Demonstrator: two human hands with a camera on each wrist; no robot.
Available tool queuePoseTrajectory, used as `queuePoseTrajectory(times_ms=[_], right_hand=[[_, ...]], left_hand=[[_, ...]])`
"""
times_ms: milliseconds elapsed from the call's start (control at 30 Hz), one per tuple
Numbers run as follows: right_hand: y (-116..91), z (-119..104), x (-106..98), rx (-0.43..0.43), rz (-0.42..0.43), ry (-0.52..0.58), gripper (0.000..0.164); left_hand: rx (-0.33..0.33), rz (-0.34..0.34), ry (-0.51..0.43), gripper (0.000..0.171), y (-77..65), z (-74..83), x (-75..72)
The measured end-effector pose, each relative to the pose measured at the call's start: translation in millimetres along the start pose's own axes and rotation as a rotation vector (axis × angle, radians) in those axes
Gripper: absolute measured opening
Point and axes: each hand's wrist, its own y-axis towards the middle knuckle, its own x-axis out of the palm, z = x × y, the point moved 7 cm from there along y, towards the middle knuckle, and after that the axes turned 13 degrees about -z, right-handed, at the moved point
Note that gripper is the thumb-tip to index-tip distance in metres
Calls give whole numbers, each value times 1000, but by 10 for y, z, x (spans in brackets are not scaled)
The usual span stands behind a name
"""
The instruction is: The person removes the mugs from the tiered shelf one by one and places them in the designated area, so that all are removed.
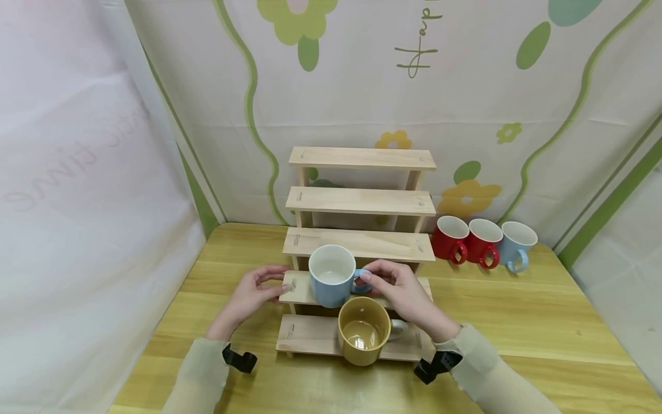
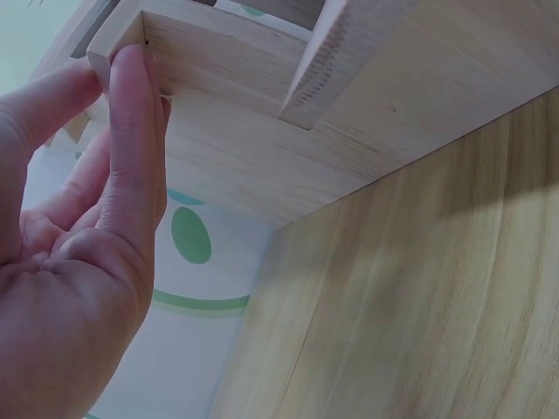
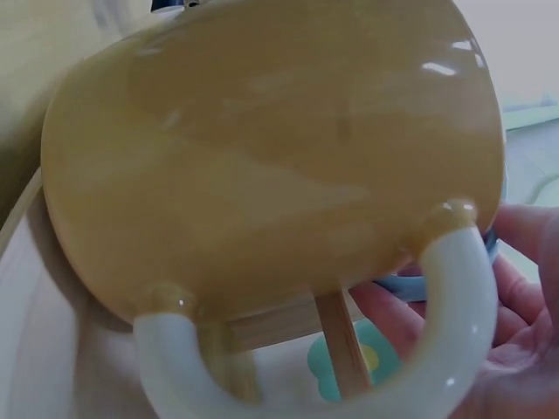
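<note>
A light blue mug (image 1: 331, 282) with a white inside stands on the second step from the bottom of a wooden tiered rack (image 1: 357, 244). My right hand (image 1: 400, 290) pinches its handle, which points right. With thumb and fingers my left hand (image 1: 258, 290) grips the left end of that same step, as the left wrist view also shows (image 2: 96, 192). On the lowest step sits a mustard-yellow mug (image 1: 364, 339) with a white handle. In the right wrist view this yellow mug (image 3: 271, 166) hides most of the blue one.
Two red mugs (image 1: 449, 241) and another light blue mug (image 1: 514, 247) stand in a row on the wooden table (image 1: 517, 322), right of the rack. A patterned white cloth (image 1: 357, 98) hangs behind the rack. The upper three steps carry nothing.
</note>
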Motion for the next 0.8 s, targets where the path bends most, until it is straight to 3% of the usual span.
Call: queuePoseTrajectory(times_ms=[800], right_hand=[[-57, -122, -27, -47, 36, -6, 19]], left_hand=[[5, -5, -32, 51, -4, -7, 2]])
